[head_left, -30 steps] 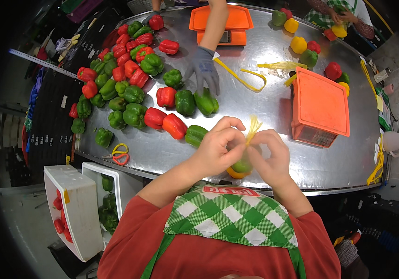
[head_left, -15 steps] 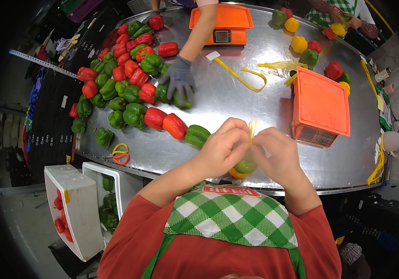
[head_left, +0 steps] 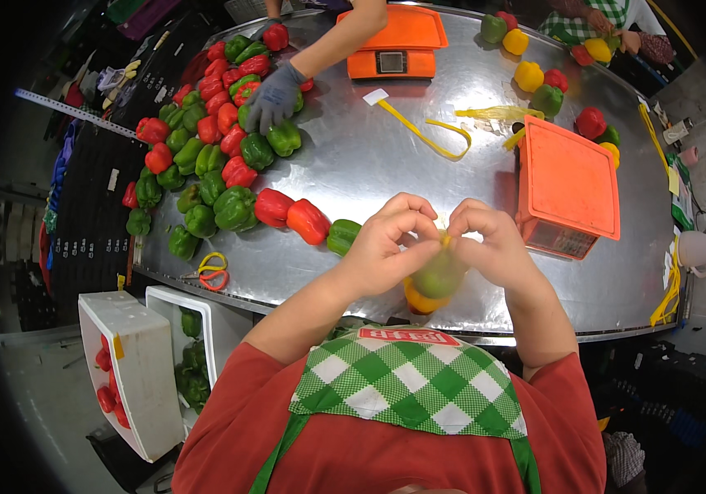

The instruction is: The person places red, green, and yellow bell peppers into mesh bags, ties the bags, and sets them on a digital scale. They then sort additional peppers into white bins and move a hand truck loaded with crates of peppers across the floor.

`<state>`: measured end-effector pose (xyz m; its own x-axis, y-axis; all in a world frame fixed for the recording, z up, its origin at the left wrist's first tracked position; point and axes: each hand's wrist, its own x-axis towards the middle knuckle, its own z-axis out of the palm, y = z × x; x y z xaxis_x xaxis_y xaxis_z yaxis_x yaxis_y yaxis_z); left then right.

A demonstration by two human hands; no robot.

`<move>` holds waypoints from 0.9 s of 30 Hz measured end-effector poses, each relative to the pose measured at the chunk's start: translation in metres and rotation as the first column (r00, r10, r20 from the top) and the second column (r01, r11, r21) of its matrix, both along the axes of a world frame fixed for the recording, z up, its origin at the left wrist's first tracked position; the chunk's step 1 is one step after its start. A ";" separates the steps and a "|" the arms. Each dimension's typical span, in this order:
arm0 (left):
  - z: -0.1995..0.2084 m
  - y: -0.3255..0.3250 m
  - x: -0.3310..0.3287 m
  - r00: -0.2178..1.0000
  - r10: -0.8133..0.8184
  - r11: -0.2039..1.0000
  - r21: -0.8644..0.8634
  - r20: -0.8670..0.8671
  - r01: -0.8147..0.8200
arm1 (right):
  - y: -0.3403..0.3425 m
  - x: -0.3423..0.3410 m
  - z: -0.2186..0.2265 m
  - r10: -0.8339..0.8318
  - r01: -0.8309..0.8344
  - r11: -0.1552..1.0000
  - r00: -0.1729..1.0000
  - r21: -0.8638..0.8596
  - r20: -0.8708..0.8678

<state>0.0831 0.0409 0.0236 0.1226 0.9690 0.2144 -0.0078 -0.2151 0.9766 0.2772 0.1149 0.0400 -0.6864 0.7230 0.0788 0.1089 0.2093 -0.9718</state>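
A yellow mesh bag with bell peppers in it hangs near the table's front edge. A green pepper is at its top, with a yellow one and a reddish one below. My left hand pinches the gathered neck of the bag from one side. From the other side my right hand pinches the same neck, thumb and forefinger pressed together. Just left of my left hand lies a green pepper, partly hidden by it, and then a red pepper.
A co-worker's gloved hand reaches over a pile of peppers. Orange scales stand at the back and right. Scissors, a yellow mesh strip and loose peppers lie on the metal table. White foam boxes stand below left.
My fingers have shifted at the bag's neck, and the bagged peppers show more below my hands. The co-worker's gloved hand has moved left and back onto the pile, shifting some peppers.
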 end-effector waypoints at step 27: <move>0.008 0.002 0.008 0.977 0.023 0.998 0.068 -0.211 -0.009 | -0.005 0.003 0.018 -0.038 -0.001 0.963 0.990 0.269 0.139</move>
<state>0.0906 0.0425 0.0314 0.1562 0.9559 0.2487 0.2012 -0.2773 0.9395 0.2804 0.1095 0.0582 -0.6913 0.7012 0.1744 0.2471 0.4561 -0.8549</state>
